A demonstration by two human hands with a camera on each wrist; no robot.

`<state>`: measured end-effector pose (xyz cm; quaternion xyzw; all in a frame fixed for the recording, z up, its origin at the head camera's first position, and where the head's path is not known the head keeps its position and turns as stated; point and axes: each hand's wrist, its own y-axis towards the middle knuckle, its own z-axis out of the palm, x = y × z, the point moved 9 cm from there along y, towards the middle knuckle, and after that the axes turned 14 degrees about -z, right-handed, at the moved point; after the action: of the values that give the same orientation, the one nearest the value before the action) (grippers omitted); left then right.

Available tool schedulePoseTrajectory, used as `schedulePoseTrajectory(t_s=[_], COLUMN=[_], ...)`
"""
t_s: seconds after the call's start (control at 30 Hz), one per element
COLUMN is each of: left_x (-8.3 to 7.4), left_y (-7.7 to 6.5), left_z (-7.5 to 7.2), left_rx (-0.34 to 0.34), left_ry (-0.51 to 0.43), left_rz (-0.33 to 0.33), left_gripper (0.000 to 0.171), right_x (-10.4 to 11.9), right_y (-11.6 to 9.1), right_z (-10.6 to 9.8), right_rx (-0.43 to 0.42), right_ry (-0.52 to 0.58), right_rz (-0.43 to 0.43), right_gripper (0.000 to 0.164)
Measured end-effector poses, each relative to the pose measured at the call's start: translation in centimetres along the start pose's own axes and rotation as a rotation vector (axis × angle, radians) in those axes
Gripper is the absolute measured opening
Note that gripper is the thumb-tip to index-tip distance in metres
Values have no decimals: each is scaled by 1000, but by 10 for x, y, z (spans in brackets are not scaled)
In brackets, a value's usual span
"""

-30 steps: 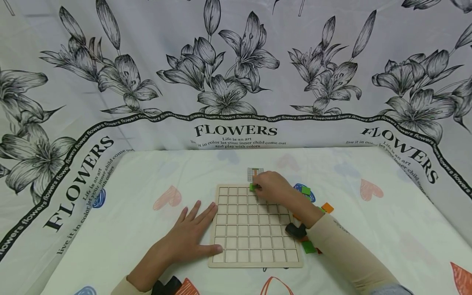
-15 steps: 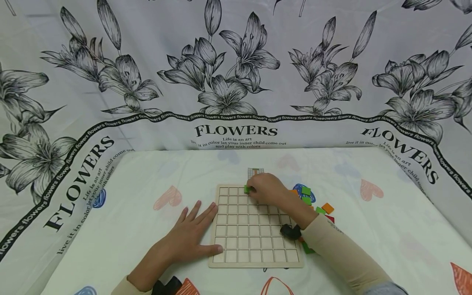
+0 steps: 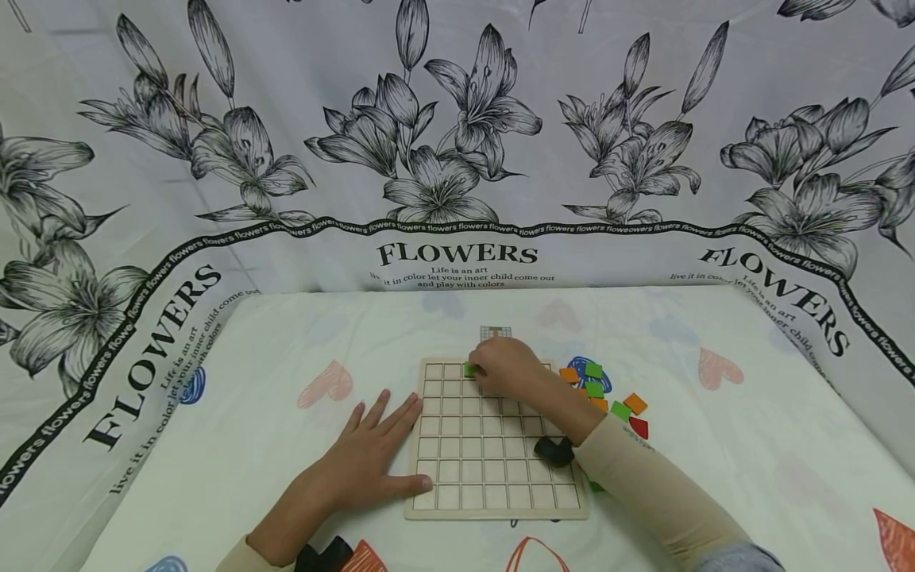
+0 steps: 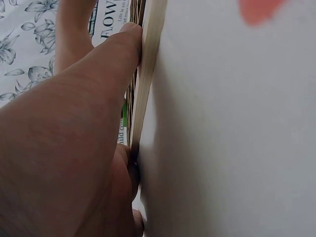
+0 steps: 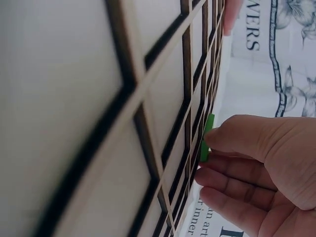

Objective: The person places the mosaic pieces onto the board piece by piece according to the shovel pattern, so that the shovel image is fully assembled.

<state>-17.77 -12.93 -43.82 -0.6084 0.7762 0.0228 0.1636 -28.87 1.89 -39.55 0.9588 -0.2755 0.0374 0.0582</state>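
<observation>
Right hand (image 3: 509, 367) on the move, and it has the green tile (image 3: 468, 370) pinched between thumb and fingers! Over the last second that tile has slid leftward along the far edge of the grid board (image 3: 495, 514), from about the fourth column to the third. For the work in hand, that looks like lining up on a cell in the top row, though whether the tile has dropped in, I cannot tell. The forearm's shift leaves the red tile (image 3: 639, 428), beyond the board's right side, in fuller view. As for pose, the right forearm slants across from the near right, partly covering the printed card (image 3: 495, 332). Left hand (image 3: 372, 461), meanwhile, lies spread and relaxed, index fingertip at the left rim, thumb resting over that edge lower down.
</observation>
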Motion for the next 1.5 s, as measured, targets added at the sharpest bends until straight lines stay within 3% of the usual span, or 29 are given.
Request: schedulePoseTrajectory(t_s=[0.3,0.83,1.07,1.2,1.4,1.5], left_x=[0,-1,-1,0,0,-1], left_y=[0,0,0,0,0,1], left_z=[-2,-2,-2,-1,0,0], left_rx=[-11,-5,5,12,5,0], left_ry=[-13,-12,-19,-17,-13,-18], left_rz=[20,19,9,4,9,16], left_gripper=[104,104,104,105,105,105], right_x=[7,9,0,-13,-40,-58], right_y=[1,-3,-18,-33,-65,-85], right_z=[-4,-5,-7,-9,-18,-24], right_rx=[-15,-54,-107,-123,-141,-146], right_ry=[-26,-13,26,63,196,247], right_rz=[-22,-40,-34,17,160,249], right_gripper=[33,26,20,22,9,17])
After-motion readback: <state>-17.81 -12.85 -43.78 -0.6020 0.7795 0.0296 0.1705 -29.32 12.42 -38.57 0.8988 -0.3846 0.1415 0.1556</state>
